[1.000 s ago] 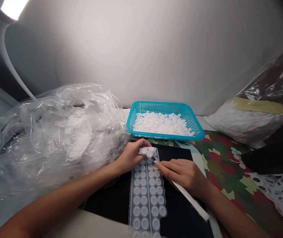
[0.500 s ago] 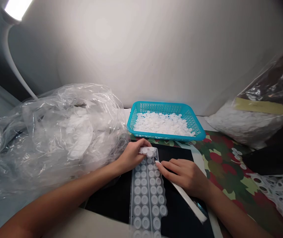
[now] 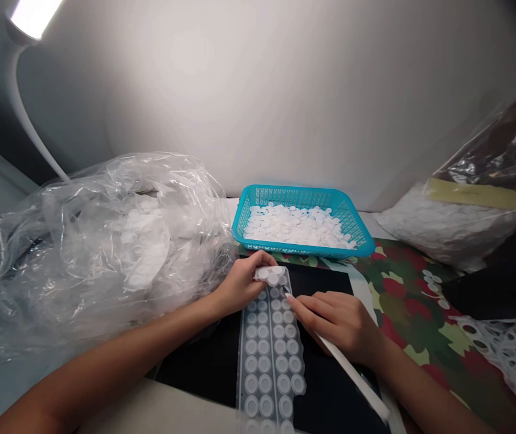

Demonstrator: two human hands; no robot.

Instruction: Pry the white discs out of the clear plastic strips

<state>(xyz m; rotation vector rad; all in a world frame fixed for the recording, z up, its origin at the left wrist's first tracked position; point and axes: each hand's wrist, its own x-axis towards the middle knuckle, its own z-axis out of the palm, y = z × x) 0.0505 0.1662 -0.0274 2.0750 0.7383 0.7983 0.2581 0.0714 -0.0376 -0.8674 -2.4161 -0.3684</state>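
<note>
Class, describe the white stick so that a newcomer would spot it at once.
Find the black mat below the blue basket. Over its right side, the right hand holds the white stick: long, slim and straight, unlike the translucent sheet of round discs beside it.

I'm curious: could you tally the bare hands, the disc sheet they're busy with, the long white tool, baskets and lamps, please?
Bare hands: 2, left hand and right hand
Disc sheet: 1
White tool: 1
Blue basket: 1
Lamp: 1
Total: 6
</note>
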